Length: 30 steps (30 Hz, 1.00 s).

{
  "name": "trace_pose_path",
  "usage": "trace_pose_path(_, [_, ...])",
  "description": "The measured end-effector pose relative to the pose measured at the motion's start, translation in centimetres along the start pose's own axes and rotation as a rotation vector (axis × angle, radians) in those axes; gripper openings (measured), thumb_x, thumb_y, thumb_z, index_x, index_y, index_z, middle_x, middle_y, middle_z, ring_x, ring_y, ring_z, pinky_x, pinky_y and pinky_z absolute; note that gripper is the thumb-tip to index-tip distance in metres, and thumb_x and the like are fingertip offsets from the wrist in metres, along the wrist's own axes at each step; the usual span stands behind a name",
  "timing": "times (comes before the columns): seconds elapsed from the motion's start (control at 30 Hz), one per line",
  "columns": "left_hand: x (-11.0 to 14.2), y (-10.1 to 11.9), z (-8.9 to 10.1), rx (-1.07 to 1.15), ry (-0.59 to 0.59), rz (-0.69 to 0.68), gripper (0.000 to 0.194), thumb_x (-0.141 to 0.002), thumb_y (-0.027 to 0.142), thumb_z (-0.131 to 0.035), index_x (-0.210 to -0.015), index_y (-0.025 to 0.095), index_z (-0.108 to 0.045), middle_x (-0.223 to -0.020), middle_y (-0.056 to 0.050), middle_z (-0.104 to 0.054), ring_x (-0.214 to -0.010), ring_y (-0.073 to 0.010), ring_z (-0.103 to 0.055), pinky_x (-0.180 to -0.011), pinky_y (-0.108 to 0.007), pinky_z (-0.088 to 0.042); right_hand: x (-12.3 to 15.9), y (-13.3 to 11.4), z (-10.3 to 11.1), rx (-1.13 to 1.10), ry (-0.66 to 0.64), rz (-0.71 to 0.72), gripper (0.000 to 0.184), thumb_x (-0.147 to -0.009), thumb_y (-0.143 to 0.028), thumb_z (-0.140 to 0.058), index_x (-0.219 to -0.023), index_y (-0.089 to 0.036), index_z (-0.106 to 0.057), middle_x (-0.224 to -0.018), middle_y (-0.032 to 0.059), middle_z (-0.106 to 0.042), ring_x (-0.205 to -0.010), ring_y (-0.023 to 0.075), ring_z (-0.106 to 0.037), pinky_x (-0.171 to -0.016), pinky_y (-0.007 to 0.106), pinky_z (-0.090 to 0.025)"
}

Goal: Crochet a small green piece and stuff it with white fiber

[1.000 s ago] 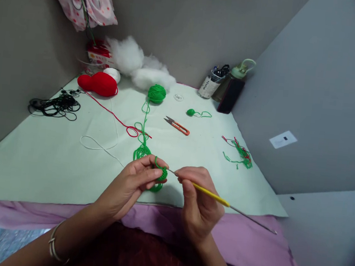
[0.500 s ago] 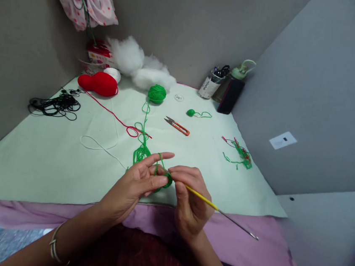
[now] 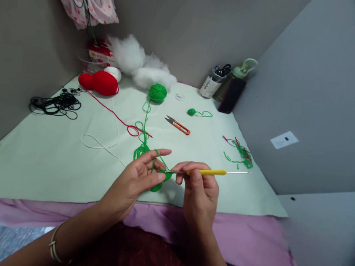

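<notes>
My left hand pinches a small green crochet piece between thumb and fingers, its index finger stretched out with green yarn looped over it. In my right hand is a double-ended crochet hook with a yellow grip, held almost level. One metal end reaches left to the crochet piece by my left thumb; the other points right into free air. From a green yarn ball a strand runs down to a loose heap of green yarn, partly hidden behind my left hand.
Orange thread snips lie beyond my hands, near a small green piece. Yarn scraps are at right; a phone leans on a bottle. Red yarn, white stuffing and black cord sit at left and back.
My right hand has turned the hook from slanting down to the right to nearly level, its free end rising. The left hand has shifted slightly left, still pinching the green piece.
</notes>
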<state>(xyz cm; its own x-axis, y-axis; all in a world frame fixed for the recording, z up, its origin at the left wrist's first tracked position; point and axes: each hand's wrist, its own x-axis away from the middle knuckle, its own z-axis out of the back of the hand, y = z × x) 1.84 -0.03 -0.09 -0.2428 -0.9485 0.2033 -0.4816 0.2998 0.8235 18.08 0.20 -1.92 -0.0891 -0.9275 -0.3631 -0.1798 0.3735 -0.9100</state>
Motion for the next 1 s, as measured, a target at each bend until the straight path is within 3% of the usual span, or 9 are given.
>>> trace_pose_path(0.17, [0.0, -0.5, 0.5, -0.118, 0.03, -0.09, 0.046, -0.085, 0.026, -0.085, -0.13, 0.028, -0.075, -0.095, -0.001, -0.06, -0.082, -0.0146, -0.053, -0.077, -0.027, -0.045, 0.5, -0.9, 0.3, 0.201, -0.042, 0.107, 0.023, -0.108, -0.023, -0.051, -0.104, -0.024, -0.073, -0.096, 0.0036, -0.078, -0.074, 0.0146, -0.069, -0.07, 0.031, -0.059])
trace_pose_path(0.3, [0.0, -0.8, 0.4, -0.257, 0.117, -0.175, 0.047, -0.084, 0.025, -0.087, -0.129, 0.027, -0.075, -0.093, 0.0, -0.062, -0.077, -0.0126, -0.052, -0.076, -0.025, -0.046, 0.9, -0.8, 0.5, 0.555, -0.181, 0.41, 0.025, -0.105, -0.013, -0.052, -0.117, -0.025, -0.071, -0.102, 0.0058, -0.078, -0.089, 0.019, -0.074, -0.078, 0.035, -0.062])
trace_pose_path(0.43, [0.0, -0.6, -0.1, -0.029, 0.039, -0.046, 0.061, -0.08, 0.027, -0.09, -0.137, 0.025, -0.069, -0.087, 0.002, -0.062, -0.072, -0.0102, -0.053, -0.07, -0.022, -0.046, 1.3, 0.0, 0.8, 0.846, -0.225, 0.677, 0.032, -0.099, -0.013, -0.064, -0.127, -0.028, -0.072, -0.11, 0.0087, -0.077, -0.098, 0.022, -0.074, -0.077, 0.034, -0.064])
trace_pose_path(0.5, [-0.1, -0.2, -0.1, 0.121, -0.033, 0.085, 0.058, -0.08, 0.028, -0.091, -0.134, 0.022, -0.072, -0.075, 0.006, -0.056, -0.06, -0.0059, -0.044, -0.069, -0.021, -0.047, 1.3, 0.0, 0.8, 0.785, -0.171, 0.629, 0.031, -0.1, -0.014, -0.063, -0.124, -0.03, -0.074, -0.108, 0.0076, -0.076, -0.097, 0.0222, -0.074, -0.075, 0.035, -0.064])
trace_pose_path(0.6, [-0.2, 0.3, 0.0, 0.194, -0.062, 0.129, 0.046, -0.082, 0.025, -0.089, -0.127, 0.02, -0.076, -0.065, 0.011, -0.046, -0.05, -0.0025, -0.026, -0.078, -0.025, -0.051, 0.9, -0.4, 0.4, 0.452, -0.016, 0.362, 0.024, -0.104, -0.016, -0.055, -0.11, -0.027, -0.076, -0.093, 0.0044, -0.074, -0.08, 0.0191, -0.071, -0.069, 0.035, -0.06])
trace_pose_path(0.73, [-0.1, 0.3, -0.1, 0.099, -0.019, 0.03, 0.046, -0.078, 0.024, -0.09, -0.123, 0.023, -0.079, -0.088, 0.0, -0.066, -0.073, -0.0106, -0.055, -0.075, -0.025, -0.048, 0.0, -0.9, -0.5, 0.192, -0.031, 0.178, 0.019, -0.104, -0.023, -0.058, -0.097, -0.024, -0.076, -0.089, 0.0041, -0.075, -0.073, 0.0167, -0.068, -0.063, 0.032, -0.058])
trace_pose_path(0.8, [0.0, 0.0, -0.2, 0.038, -0.013, -0.001, 0.044, -0.078, 0.025, -0.09, -0.121, 0.024, -0.081, -0.095, -0.003, -0.07, -0.087, -0.0154, -0.06, -0.076, -0.025, -0.047, -0.1, -0.8, -0.7, 0.228, -0.062, 0.181, 0.018, -0.104, -0.022, -0.06, -0.098, -0.024, -0.077, -0.093, 0.0046, -0.078, -0.079, 0.0176, -0.071, -0.066, 0.032, -0.059])
trace_pose_path(0.9, [-0.1, -0.5, -0.3, -0.019, 0.02, -0.05, 0.045, -0.079, 0.028, -0.091, -0.123, 0.026, -0.08, -0.09, -0.001, -0.067, -0.076, -0.0118, -0.053, -0.068, -0.022, -0.043, 0.5, -0.3, -0.7, 0.386, -0.081, 0.273, 0.022, -0.103, -0.016, -0.06, -0.109, -0.027, -0.078, -0.095, 0.004, -0.078, -0.085, 0.0186, -0.073, -0.071, 0.033, -0.062])
trace_pose_path(1.0, [-0.3, -0.7, -0.3, 0.065, 0.033, -0.006, 0.049, -0.079, 0.03, -0.091, -0.126, 0.025, -0.079, -0.084, 0.001, -0.063, -0.064, -0.0079, -0.042, -0.061, -0.021, -0.039, 1.2, 0.3, -0.3, 0.656, -0.12, 0.476, 0.036, -0.098, -0.011, -0.067, -0.125, -0.032, -0.076, -0.11, 0.0065, -0.078, -0.096, 0.021, -0.074, -0.078, 0.036, -0.063])
